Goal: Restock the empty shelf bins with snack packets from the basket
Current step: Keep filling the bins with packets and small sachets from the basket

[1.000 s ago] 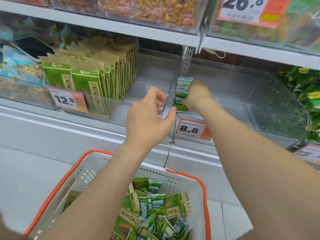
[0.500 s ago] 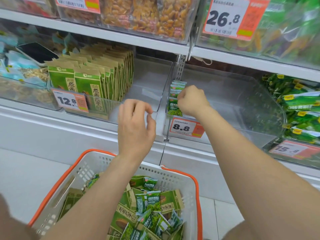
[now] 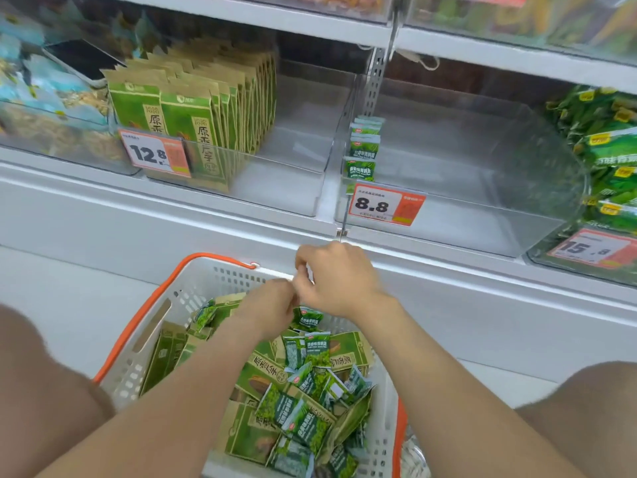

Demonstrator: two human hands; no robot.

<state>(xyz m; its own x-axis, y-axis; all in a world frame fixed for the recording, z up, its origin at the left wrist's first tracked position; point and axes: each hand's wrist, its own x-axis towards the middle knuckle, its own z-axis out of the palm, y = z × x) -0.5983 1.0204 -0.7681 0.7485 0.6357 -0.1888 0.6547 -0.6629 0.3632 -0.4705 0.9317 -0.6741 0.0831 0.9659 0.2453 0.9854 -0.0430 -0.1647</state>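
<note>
The white basket with orange handles [image 3: 193, 288] stands on the floor below the shelf, full of small green snack packets [image 3: 303, 422] and larger brown-green packs [image 3: 265, 370]. My left hand [image 3: 272, 305] and my right hand [image 3: 336, 277] meet over the basket's far rim, fingers curled and touching each other. One small green packet [image 3: 307, 318] stands upright right under them; the fingertips are hidden, so I cannot tell if either hand holds it. The clear bin tagged 8.8 [image 3: 465, 188] holds a short row of small green packets [image 3: 362, 146] against its left wall.
The left bin tagged 12.8 [image 3: 293, 167] holds a row of brown-green packs [image 3: 206, 108], with bare room on its right side. A bin of green bags [image 3: 606, 160] lies at the right. My knees frame the basket on the white floor [image 3: 69, 281].
My right hand has left the row of packets in the 8.8 bin and dropped to the basket. My left hand has also come down from the shelf edge to meet it.
</note>
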